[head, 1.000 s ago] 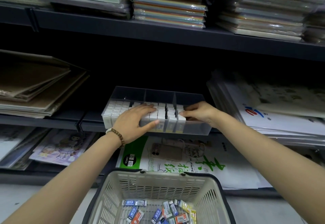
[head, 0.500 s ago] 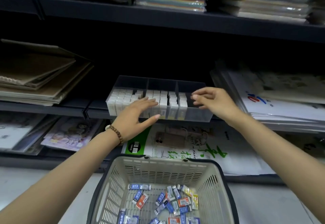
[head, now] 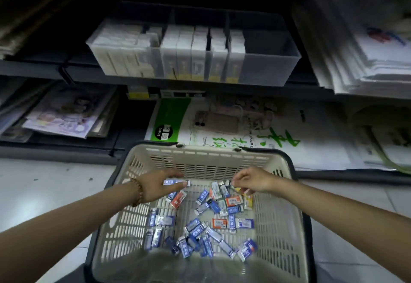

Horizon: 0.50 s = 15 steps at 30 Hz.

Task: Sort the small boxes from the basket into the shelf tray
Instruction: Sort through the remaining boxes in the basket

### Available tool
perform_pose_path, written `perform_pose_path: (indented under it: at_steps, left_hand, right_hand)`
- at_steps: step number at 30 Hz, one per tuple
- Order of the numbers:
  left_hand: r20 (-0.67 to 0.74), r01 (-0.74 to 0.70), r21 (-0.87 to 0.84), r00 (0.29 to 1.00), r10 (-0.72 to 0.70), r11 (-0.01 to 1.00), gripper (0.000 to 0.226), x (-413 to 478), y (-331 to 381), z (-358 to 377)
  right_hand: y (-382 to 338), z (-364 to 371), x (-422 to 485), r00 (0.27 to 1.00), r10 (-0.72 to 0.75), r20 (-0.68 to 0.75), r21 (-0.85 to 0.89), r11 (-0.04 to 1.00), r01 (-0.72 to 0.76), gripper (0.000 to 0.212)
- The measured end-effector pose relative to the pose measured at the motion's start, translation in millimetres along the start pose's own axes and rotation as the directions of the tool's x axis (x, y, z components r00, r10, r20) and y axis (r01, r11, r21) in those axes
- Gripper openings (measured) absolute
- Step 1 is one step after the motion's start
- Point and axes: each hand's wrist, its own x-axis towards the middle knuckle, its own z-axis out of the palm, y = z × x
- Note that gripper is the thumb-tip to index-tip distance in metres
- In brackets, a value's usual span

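With the left hand (head: pixel 155 186), pinching a blue box (head: pixel 172 181) at the far wall of the basket (head: pixel 211 165); leaving small boxes (head: pixel 195 230) lying loose on its floor, below the part-filled shelf tray (head: pixel 264 67); curling the right hand (head: pixel 253 180) over the pile, grasp impossible to tell.

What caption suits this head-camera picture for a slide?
In a basket of small boxes, the left hand pinches a blue box; the right hand reaches among others, below the shelf tray.
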Motion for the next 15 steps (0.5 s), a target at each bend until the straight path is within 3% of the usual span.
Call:
perform_pose_path:
  at_steps: [3,6,9,12,15]
  left_hand:
    - [0.079,0.033,-0.040,0.996,-0.030,0.999,0.045,29.5,-22.0,33.2]
    - [0.107,0.067,-0.073,0.993,-0.059,0.995,0.040,57.8,-38.1,60.6]
    - [-0.019,0.143,-0.116,0.989,-0.146,0.983,0.035,78.7,-58.5,80.6]
    - [-0.181,0.279,-0.196,0.932,-0.315,0.940,0.025,89.5,-78.6,102.0]
    - [-0.138,0.300,-0.259,0.929,-0.343,0.918,0.021,93.1,-92.4,127.9]
  right_hand:
    - [27.2,22.1,35.8,0.995,0.097,0.025,0.009,0.995,-0.098,0.026]
    - [56.3,35.1,63.2,0.985,0.127,-0.113,-0.026,0.991,-0.130,0.027]
    - [81.7,41.9,74.7,0.964,0.155,-0.217,-0.113,0.977,-0.182,0.044]
    - [97.2,48.3,81.9,0.944,0.168,-0.283,-0.132,0.968,-0.212,0.056]
    - [107.0,60.6,87.4,0.925,0.196,-0.327,-0.133,0.959,-0.250,0.050]
